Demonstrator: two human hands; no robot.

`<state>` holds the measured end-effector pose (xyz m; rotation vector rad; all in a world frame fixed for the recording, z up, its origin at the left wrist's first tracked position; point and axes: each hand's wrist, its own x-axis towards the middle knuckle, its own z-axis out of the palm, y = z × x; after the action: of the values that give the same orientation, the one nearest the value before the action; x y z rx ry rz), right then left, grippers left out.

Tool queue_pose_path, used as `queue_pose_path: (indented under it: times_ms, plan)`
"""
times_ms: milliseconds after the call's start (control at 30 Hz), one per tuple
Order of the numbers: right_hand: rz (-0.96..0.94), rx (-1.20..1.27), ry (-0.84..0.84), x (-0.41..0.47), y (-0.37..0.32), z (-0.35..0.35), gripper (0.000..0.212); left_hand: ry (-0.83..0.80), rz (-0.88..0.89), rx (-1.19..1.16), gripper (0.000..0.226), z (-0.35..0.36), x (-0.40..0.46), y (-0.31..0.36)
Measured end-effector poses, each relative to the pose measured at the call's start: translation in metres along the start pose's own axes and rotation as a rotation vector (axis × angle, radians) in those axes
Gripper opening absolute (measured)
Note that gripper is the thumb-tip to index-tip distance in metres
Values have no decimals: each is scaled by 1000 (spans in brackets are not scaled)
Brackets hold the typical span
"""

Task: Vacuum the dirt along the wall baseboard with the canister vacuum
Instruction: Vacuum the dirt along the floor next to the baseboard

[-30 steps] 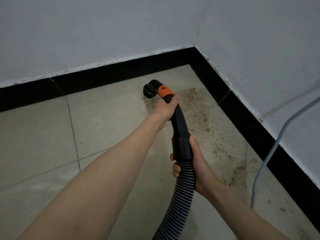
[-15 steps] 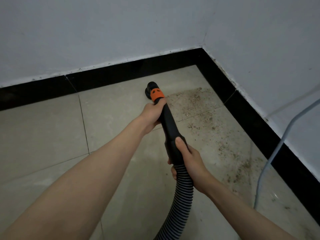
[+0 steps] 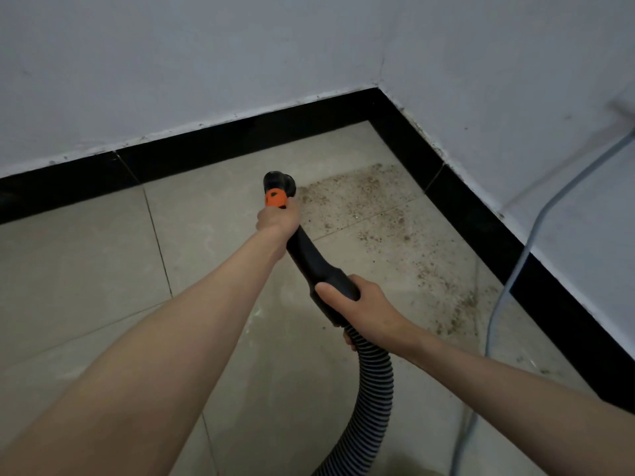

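A black vacuum wand (image 3: 309, 259) with an orange collar (image 3: 276, 198) ends in a round black nozzle (image 3: 279, 182) that sits on the beige floor tiles, just left of the dirt patch. My left hand (image 3: 277, 219) grips the wand right behind the orange collar. My right hand (image 3: 357, 304) grips the wand's thick lower end, where the ribbed black hose (image 3: 369, 389) begins. Brown dirt (image 3: 371, 211) is scattered over the tiles along the black baseboard (image 3: 474, 214) of the right wall, from the corner toward me.
Two white walls meet in a corner (image 3: 378, 87) at the back, and the black baseboard also runs along the rear wall. A thin grey cable (image 3: 515, 280) hangs down the right wall and trails over the floor beside the dirt.
The nozzle has slid left and slightly back from the dirty patch, ending at the patch's left edge. Both hands kept their grip on the wand.
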<state>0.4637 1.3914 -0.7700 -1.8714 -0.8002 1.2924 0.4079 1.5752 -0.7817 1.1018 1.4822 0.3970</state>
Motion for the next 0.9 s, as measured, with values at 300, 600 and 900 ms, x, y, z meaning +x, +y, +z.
queue_pose_path:
  times_ms: [300, 600, 900]
  plan:
    - [-28, -125, 9, -5, 20, -31, 34, -75, -46, -86, 54, 13, -8, -20]
    - [-65, -145, 34, 4, 40, -47, 30, -36, -41, -43, 60, 35, -4, -27]
    - [-52, -78, 86, 4, 59, -62, 28, -34, -24, -1, 60, 66, -5, -25]
